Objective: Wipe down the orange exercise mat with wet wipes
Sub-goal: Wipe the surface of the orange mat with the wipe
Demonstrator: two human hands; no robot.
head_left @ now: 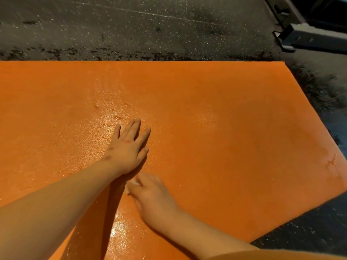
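The orange mat (225,128) is lying flat on the speckled floor (131,25), filling most of the view. The person's left hand (127,149) is pressing flat on the mat's middle, its 4 fingers straight and slightly apart, pinning it down. Just beside that wrist the right hand (152,196) is working the surface. It is blurred, but its fingers appear to be curled down on a small white wet wipe (131,185). Wiping is under way: a wet sheen is showing around the left hand and near the lower edge, while the right half is looking dry. The next move is probably calling for sweeping the wipe rightward over that dry part.
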